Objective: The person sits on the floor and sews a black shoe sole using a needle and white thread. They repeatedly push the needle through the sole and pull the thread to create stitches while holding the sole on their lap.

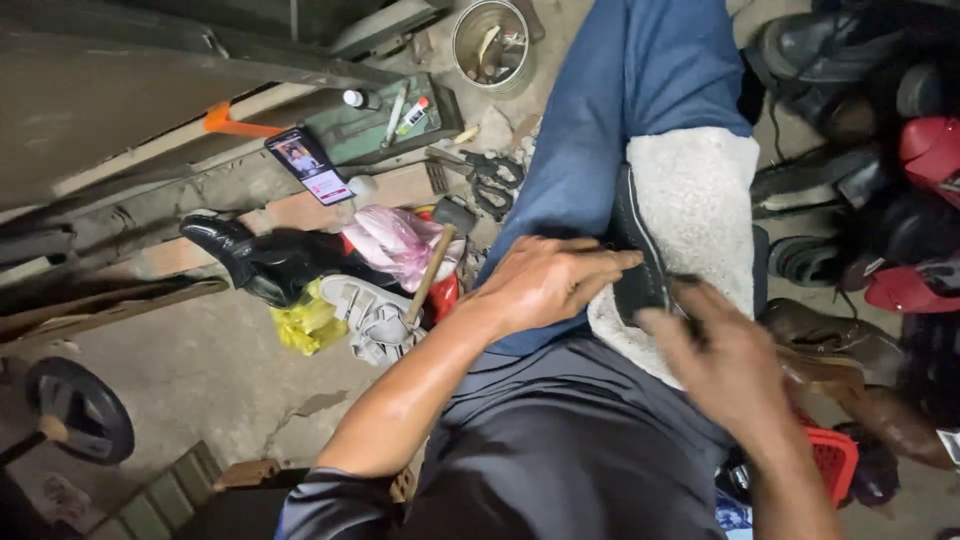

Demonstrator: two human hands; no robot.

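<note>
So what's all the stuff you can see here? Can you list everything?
black shoe: one, black, on the lap, resting on the fleece
fleece pad: one, cream, over the knee
metal tin: one, grey, floor at top
scissors: one pair, dark, floor by the knee
phone: one, screen lit, leaning on wood
black boot: one, shiny black, floor at left
hammer: one, wooden handle, among the floor pile
white sandal: one, white, beside yellow bag
yellow bag: one, yellow, floor
shoe pile: many, black, brown, red, at right
red basket: one, red, lower right
left hand: one, fingers pressing the shoe
right hand: one, blurred, at the shoe's near end
</note>
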